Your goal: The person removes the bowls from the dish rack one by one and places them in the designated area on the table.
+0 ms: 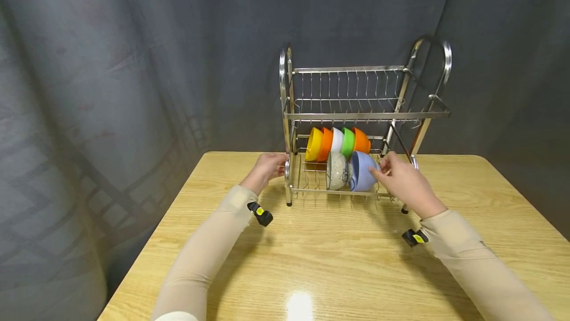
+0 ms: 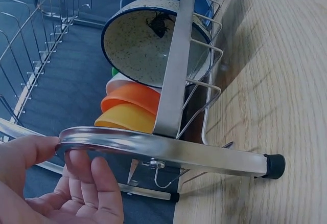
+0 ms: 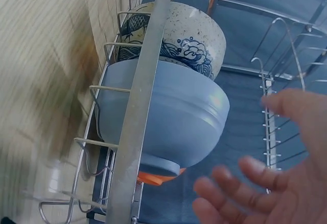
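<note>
A two-tier metal dish rack (image 1: 365, 116) stands on the table. On its lower tier a light blue bowl (image 1: 363, 172) leans on its side, beside a speckled bowl (image 1: 336, 171) with blue patterns. My left hand (image 1: 267, 166) pinches the rack's left side tube (image 2: 122, 138) between thumb and fingers. To the right of the blue bowl is my right hand (image 1: 404, 182); in the right wrist view its fingers (image 3: 255, 178) are loosely spread, apart from the bowl's outer wall, and hold nothing.
Behind these two, a row of small bowls stands on edge: a yellow bowl (image 1: 314, 145), two orange, a white bowl (image 1: 337, 140) and a green bowl (image 1: 348, 143). The upper tier (image 1: 347, 99) has wire slots. A grey curtain (image 1: 178, 64) hangs behind the wooden table (image 1: 338, 247).
</note>
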`<state>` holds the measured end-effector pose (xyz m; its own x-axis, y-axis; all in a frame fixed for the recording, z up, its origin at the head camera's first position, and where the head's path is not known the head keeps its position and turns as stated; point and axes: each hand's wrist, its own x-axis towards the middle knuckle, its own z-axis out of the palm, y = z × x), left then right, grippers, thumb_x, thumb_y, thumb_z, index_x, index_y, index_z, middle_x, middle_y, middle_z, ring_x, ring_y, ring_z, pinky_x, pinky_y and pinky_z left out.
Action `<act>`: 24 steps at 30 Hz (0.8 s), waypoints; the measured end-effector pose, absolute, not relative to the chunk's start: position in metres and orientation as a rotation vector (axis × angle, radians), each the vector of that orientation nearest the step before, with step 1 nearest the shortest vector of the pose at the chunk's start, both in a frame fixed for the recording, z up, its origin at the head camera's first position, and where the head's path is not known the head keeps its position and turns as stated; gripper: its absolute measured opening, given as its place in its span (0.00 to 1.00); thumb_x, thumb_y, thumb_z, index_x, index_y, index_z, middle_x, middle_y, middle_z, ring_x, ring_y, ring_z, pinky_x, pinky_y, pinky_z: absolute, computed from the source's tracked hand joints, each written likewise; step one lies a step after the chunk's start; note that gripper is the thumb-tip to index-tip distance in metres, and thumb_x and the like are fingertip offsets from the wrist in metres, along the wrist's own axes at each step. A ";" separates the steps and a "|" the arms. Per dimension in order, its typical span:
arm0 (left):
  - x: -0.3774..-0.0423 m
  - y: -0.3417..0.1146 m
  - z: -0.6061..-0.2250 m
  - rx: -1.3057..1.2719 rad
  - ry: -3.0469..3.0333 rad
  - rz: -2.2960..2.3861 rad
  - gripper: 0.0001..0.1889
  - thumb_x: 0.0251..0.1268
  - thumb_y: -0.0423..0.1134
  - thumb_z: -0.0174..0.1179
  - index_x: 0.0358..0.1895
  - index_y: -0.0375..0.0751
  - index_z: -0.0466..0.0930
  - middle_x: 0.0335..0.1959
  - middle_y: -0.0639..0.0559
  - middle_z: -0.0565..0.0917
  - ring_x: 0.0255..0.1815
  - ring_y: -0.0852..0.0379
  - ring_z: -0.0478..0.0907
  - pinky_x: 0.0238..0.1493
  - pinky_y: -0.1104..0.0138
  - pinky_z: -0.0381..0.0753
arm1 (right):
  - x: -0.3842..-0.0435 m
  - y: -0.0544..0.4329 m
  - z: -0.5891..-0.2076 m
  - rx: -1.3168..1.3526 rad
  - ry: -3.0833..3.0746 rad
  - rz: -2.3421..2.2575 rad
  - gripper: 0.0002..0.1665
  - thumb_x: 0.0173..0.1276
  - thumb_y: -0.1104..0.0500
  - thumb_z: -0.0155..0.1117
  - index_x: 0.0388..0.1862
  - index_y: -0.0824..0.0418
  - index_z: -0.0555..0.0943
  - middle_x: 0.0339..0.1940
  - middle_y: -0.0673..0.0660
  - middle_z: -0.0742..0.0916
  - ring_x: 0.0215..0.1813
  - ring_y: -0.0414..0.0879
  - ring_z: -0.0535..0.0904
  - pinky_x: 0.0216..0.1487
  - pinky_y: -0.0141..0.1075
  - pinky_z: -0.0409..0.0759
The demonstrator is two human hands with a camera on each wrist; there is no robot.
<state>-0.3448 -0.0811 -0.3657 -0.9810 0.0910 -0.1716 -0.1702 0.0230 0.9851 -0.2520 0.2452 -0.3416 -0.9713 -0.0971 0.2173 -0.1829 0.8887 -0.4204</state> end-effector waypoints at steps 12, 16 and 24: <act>-0.342 -0.081 -0.366 -0.069 2.104 2.075 0.12 0.66 0.34 0.57 0.47 0.28 0.77 0.27 0.53 0.76 0.23 0.62 0.74 0.28 0.73 0.78 | -0.284 0.234 -0.353 0.175 -3.028 1.187 0.56 0.69 0.38 0.58 0.71 0.81 0.49 0.64 0.82 0.64 0.63 0.71 0.67 0.62 0.58 0.71; -0.342 -0.081 -0.366 -0.068 2.107 2.074 0.13 0.66 0.34 0.57 0.47 0.27 0.77 0.28 0.53 0.77 0.23 0.62 0.74 0.29 0.73 0.78 | -0.284 0.234 -0.358 0.105 -3.020 1.219 0.56 0.69 0.39 0.58 0.72 0.80 0.46 0.66 0.82 0.61 0.65 0.72 0.64 0.64 0.59 0.68; -0.346 -0.084 -0.367 -0.079 2.104 2.068 0.11 0.66 0.34 0.58 0.46 0.28 0.78 0.26 0.53 0.77 0.23 0.62 0.74 0.29 0.73 0.77 | -0.283 0.234 -0.357 0.051 -2.972 1.108 0.56 0.67 0.38 0.58 0.70 0.81 0.51 0.61 0.83 0.66 0.59 0.72 0.69 0.55 0.57 0.75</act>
